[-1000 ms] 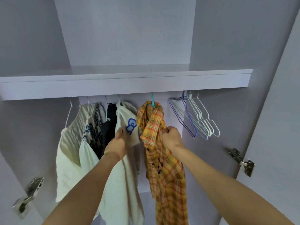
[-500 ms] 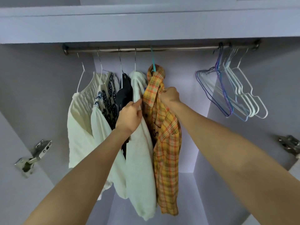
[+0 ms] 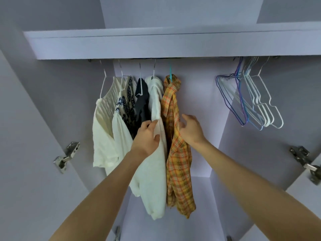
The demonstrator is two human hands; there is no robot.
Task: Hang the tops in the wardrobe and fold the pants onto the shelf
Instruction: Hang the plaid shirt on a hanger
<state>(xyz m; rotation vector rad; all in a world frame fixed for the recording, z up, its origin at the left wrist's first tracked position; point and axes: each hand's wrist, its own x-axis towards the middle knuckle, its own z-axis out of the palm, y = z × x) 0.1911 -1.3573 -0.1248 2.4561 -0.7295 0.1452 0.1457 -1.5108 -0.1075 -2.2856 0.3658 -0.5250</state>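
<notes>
An orange plaid shirt [image 3: 178, 164] hangs on a teal hanger [image 3: 171, 75] under the wardrobe shelf [image 3: 173, 44]. Left of it hang a white sweater [image 3: 154, 171], a dark top [image 3: 141, 101], a patterned top [image 3: 127, 105] and a cream pleated top [image 3: 104, 122]. My left hand [image 3: 147, 136] rests on the white sweater with relaxed fingers, thumb against the cloth. My right hand [image 3: 190, 129] hovers with spread fingers at the plaid shirt's right side, holding nothing.
A bunch of empty wire hangers [image 3: 251, 100] hangs at the right end of the rail. Metal door hinges sit on the left wall [image 3: 66, 156] and the right wall [image 3: 304, 160]. The wardrobe floor [image 3: 173, 214] lies below the clothes.
My right hand has let go of the plaid shirt near its collar and dropped lower, fingers spread. My left hand slid down the white sweater. The camera view tilted.
</notes>
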